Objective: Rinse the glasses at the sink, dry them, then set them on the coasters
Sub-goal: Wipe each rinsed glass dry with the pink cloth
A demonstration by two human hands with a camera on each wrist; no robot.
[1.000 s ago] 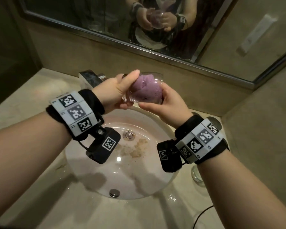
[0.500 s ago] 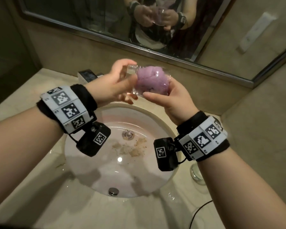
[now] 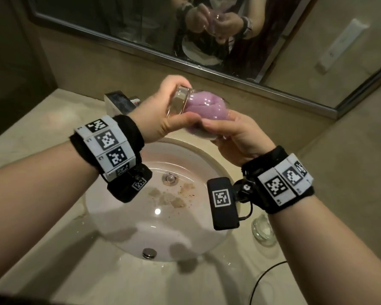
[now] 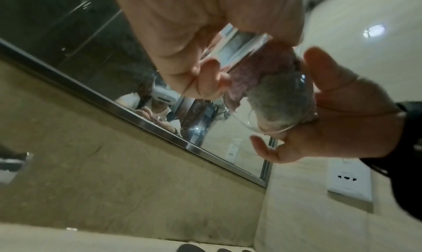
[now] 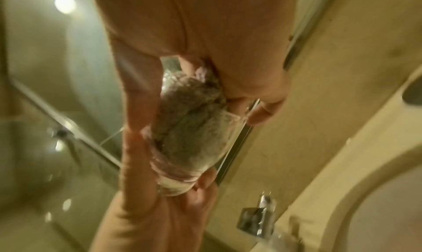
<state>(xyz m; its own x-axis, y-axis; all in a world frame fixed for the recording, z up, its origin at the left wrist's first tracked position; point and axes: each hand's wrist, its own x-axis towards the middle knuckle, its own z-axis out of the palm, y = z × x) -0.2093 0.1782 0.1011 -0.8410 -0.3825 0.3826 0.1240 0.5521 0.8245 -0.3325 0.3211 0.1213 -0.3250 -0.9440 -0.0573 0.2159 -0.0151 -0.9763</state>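
In the head view I hold a clear glass (image 3: 207,135) sideways above the sink basin (image 3: 141,230). A purple cloth (image 3: 205,106) is stuffed inside it. My left hand (image 3: 174,106) grips the thick base. At the mouth end, my right hand (image 3: 233,133) lays its thumb along the glass wall and pinches the cloth. In the left wrist view the glass base (image 4: 237,44) sits in my left hand (image 4: 182,39), with the cloth (image 4: 274,86) against my right hand (image 4: 342,115). The right wrist view shows the cloth (image 5: 189,129) filling the glass. A second glass (image 3: 262,232) stands on the counter, partly hidden by my right arm.
A chrome faucet (image 3: 119,102) stands behind the basin, close to my left hand. Brown residue (image 3: 174,197) lies near the drain (image 3: 169,179). A black cable (image 3: 266,276) runs over the counter at front right. A mirror (image 3: 119,25) lines the back wall, and a side wall closes off the right.
Both hands have lifted the glass a little and turned it, so its base now tips up and left. The cloth has stayed inside throughout.
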